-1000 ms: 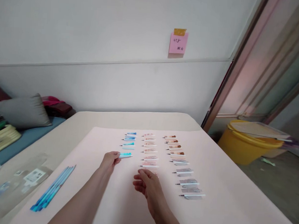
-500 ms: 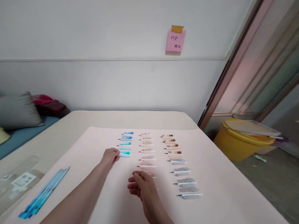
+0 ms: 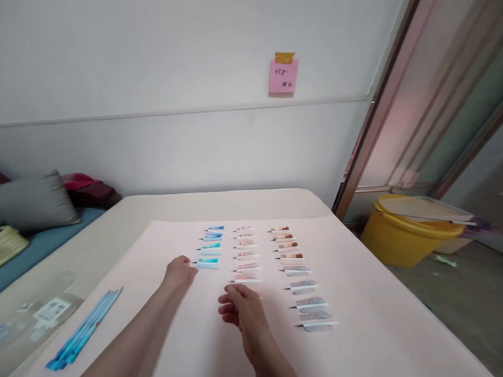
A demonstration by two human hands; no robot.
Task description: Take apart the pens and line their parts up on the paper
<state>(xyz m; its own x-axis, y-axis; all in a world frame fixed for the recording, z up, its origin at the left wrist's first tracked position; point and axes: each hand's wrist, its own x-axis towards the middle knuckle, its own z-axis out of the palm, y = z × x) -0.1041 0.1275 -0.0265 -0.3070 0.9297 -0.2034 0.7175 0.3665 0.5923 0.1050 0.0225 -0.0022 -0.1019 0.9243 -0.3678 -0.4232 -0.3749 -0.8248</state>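
Note:
My left hand [image 3: 179, 271] is beside the dark tip of the nearest blue-and-white pen [image 3: 207, 263], its fingertips a little apart; whether they touch the tip is hard to see. Several blue pens lie in a column above it. My right hand [image 3: 241, 307] hovers over the lower end of a column of pink-patterned pens [image 3: 247, 267], with fingers loosely curled and thumb apart, holding nothing visible. Part of that column is hidden beneath it. To its right runs a column of brown pens [image 3: 288, 246] and grey pens [image 3: 310, 303]. A bundle of blue pens [image 3: 84, 330] lies at left.
A pale pink sheet [image 3: 353, 340] covers most of the table [image 3: 217, 201]. Clear plastic packaging [image 3: 51, 310] lies at the left edge. A yellow bucket [image 3: 392, 241] stands on the floor at right. A pink note [image 3: 283, 76] is taped to the wall.
My left hand has moved slightly left off the nearest blue pen, whose tip now shows. My right hand stays nearly in place. The camera view has tilted and shifted a little.

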